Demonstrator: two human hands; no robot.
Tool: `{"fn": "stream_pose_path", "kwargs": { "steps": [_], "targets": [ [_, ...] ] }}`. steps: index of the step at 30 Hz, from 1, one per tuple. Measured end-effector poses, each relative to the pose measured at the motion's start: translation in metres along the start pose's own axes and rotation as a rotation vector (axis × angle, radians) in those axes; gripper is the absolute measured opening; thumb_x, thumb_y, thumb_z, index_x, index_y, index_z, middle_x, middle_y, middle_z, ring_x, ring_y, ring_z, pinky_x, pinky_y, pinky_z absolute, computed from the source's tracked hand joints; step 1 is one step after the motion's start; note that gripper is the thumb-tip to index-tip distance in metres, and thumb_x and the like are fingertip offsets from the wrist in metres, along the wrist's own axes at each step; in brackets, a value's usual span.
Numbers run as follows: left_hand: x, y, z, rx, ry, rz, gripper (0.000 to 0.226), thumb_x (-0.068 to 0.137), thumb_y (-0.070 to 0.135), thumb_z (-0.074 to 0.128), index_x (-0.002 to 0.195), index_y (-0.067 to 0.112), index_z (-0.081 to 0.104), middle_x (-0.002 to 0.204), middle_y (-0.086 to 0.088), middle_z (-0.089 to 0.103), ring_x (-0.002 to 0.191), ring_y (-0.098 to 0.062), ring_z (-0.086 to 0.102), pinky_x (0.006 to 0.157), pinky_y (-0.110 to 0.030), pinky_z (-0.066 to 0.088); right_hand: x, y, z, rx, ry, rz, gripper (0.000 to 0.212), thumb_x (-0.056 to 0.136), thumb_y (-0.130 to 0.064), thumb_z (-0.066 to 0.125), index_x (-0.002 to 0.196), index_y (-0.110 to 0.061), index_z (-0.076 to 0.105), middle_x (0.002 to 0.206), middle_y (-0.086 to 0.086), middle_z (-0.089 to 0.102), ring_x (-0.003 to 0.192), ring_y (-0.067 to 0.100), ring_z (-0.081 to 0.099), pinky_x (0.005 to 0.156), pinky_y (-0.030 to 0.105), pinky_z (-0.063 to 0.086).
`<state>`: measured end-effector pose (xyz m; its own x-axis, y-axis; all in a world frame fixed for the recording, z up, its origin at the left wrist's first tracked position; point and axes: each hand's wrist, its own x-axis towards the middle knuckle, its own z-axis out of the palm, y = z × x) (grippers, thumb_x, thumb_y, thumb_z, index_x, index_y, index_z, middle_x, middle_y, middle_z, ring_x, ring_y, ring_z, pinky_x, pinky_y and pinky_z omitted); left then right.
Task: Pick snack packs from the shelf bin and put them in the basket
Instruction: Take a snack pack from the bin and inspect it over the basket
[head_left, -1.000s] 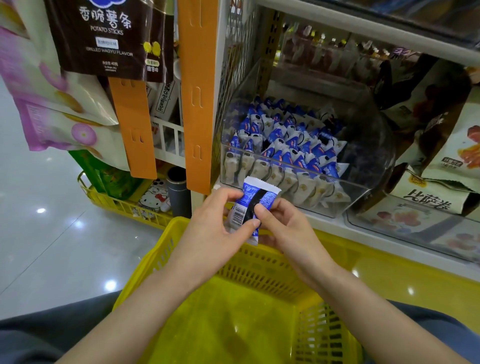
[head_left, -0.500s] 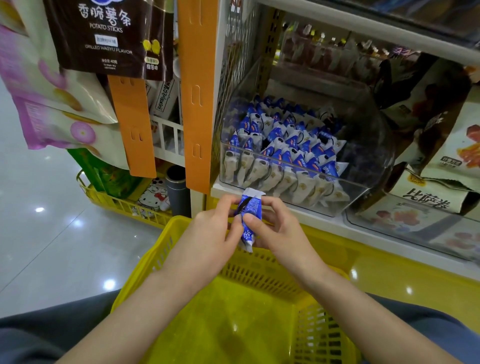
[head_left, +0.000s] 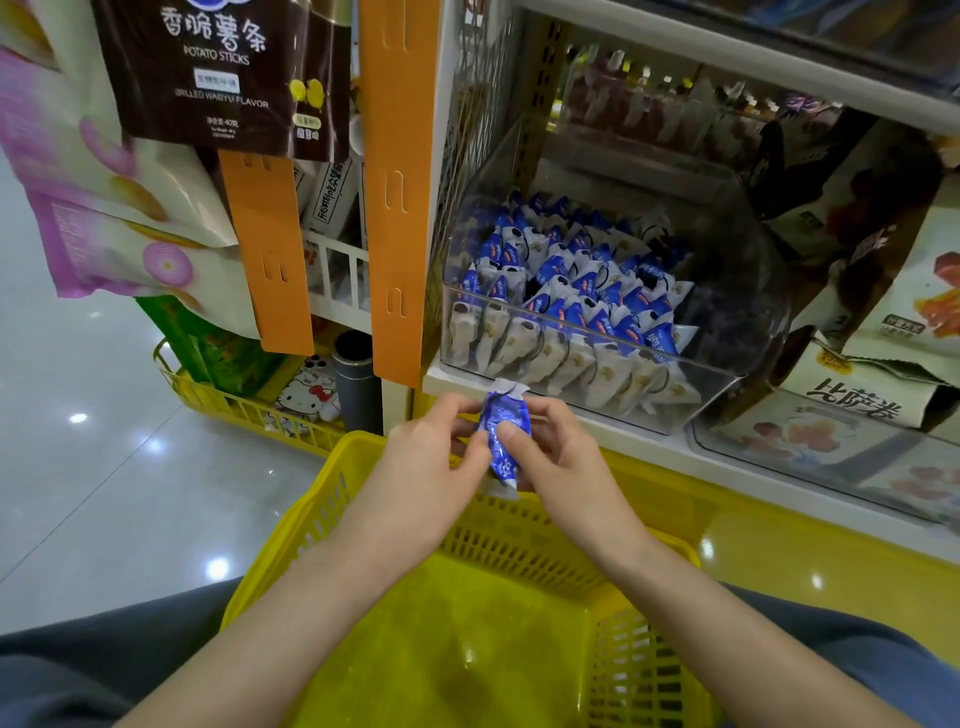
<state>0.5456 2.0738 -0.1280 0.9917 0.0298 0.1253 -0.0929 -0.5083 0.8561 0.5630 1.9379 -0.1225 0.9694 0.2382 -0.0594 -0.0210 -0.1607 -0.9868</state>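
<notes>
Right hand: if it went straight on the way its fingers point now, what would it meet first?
The right hand points left, into the blue snack pack it pinches; right behind that is the left hand, gripping the pack's other side. Depth between them is unclear.

One head view is all I've got: wide-angle, tipped forward and down, sitting close above the yellow basket (head_left: 519, 525) and facing the clear shelf bin (head_left: 719, 376) just beyond it

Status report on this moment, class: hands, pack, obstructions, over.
Left hand, right hand both pinch snack pack. Pack above basket far rim, not in. Nothing blocking.
</notes>
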Motion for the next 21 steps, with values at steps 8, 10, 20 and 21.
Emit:
{"fn": "stream_pose_path", "kwargs": {
  "steps": [8, 10, 20, 21],
  "targets": [
    [-0.001, 0.002, 0.001, -0.149, -0.038, -0.043, 0.015, 0.088, 0.024, 0.055, 0.102, 0.029, 0.05, 0.099, 0.013, 0.065, 0.084, 0.005, 0.061, 0.065, -0.002, 0.043, 0.002, -0.003, -0.002, -0.036, 0.018, -0.021, 0.019, 0.093, -0.013, 0.051, 0.111, -0.016, 0.052, 0.109, 0.003, 0.065, 0.097, 0.008, 0.062, 0.076, 0.012, 0.049],
    [-0.003, 0.004, 0.001, -0.253, -0.071, -0.063, 0.022, 0.084, 0.04, 0.056, 0.104, 0.033, 0.05, 0.102, 0.015, 0.064, 0.087, 0.007, 0.06, 0.071, -0.006, 0.046, 0.001, -0.004, -0.002, -0.065, -0.021, -0.053, 0.026, 0.092, -0.012, 0.053, 0.116, -0.019, 0.05, 0.115, 0.0, 0.062, 0.106, 0.008, 0.06, 0.085, 0.017, 0.05],
    [0.005, 0.011, -0.004, -0.614, -0.012, -0.184, 0.018, 0.097, 0.011, 0.041, 0.103, 0.013, 0.058, 0.088, -0.001, 0.068, 0.072, -0.004, 0.067, 0.061, -0.02, 0.055, -0.005, -0.011, -0.003, -0.226, -0.069, -0.136, 0.057, 0.08, -0.009, 0.07, 0.124, -0.034, 0.043, 0.12, -0.014, 0.054, 0.104, 0.005, 0.058, 0.091, 0.034, 0.051],
    [0.005, 0.01, -0.004, -0.581, -0.005, -0.169, 0.02, 0.097, 0.011, 0.039, 0.102, 0.013, 0.059, 0.09, -0.003, 0.068, 0.073, -0.006, 0.068, 0.061, -0.021, 0.056, -0.006, -0.011, -0.002, -0.24, -0.047, -0.137, 0.058, 0.078, -0.012, 0.072, 0.122, -0.035, 0.042, 0.116, -0.016, 0.054, 0.101, 0.003, 0.059, 0.088, 0.031, 0.052]
  ]
}}
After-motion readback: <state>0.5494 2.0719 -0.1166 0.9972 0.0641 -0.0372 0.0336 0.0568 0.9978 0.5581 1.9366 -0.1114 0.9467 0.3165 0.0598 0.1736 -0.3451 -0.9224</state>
